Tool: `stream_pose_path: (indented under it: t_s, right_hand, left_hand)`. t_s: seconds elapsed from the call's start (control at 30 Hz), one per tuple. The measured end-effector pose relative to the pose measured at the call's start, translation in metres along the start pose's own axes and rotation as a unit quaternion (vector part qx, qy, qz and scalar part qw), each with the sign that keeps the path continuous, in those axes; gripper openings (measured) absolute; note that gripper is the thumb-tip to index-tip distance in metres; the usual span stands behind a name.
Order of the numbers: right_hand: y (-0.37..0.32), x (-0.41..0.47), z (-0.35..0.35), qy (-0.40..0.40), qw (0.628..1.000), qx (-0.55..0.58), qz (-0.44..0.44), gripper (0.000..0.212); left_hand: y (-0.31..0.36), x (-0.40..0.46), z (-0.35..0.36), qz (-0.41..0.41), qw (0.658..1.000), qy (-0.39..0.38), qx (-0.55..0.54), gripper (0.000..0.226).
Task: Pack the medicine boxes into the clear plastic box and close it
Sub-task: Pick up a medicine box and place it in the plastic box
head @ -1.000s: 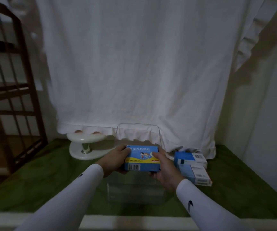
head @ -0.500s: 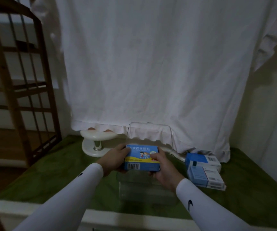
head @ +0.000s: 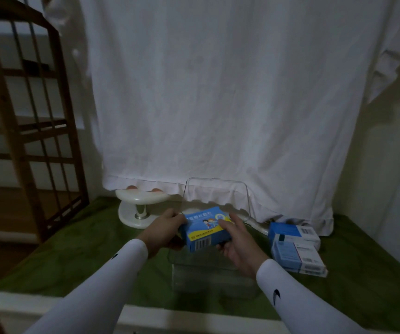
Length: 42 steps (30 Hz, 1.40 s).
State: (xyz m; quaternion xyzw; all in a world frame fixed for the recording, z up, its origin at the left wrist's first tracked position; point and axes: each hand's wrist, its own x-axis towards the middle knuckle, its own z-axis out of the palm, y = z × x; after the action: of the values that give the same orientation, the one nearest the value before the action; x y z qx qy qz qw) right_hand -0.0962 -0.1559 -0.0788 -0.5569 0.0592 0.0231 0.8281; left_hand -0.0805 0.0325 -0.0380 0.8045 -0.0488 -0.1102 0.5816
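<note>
I see a glossy cardboard medicine box (head: pixel 206 229) above a smooth clear plastic box (head: pixel 212 276). The desk (head: pixel 78 249) wears a matt green cloth. The white curtain (head: pixel 218 92) is soft cloth, the rack (head: pixel 25 131) matt wood, the stand (head: pixel 140 204) glossy white plastic.

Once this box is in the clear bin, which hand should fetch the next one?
Right. The right hand is nearer the two stacked medicine boxes, which lie on that side of the clear plastic box.
</note>
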Motion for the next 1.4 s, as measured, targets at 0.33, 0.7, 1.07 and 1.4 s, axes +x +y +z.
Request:
stream_pose_path:
  t_s: [0.33, 0.7, 1.07, 1.4]
  right_hand:
    - [-0.001, 0.002, -0.002, 0.007, 0.998, 0.062, -0.006, 0.069]
    - [0.002, 0.010, -0.010, 0.027, 0.998, 0.054, -0.019, 0.028]
    - [0.005, 0.016, -0.015, 0.006, 1.000, 0.009, -0.029, 0.016]
    - [0.002, 0.014, -0.013, 0.008, 1.000, -0.002, -0.025, 0.016]
  left_hand:
    - [-0.004, 0.002, 0.000, 0.001, 1.000, -0.011, 0.015, 0.022]
    - [0.000, -0.003, 0.005, 0.002, 0.999, -0.053, 0.000, 0.023]
    - [-0.004, -0.001, 0.007, 0.003, 0.995, -0.091, 0.032, 0.032]
    - [-0.005, 0.004, 0.009, -0.009, 0.997, -0.079, 0.013, 0.019]
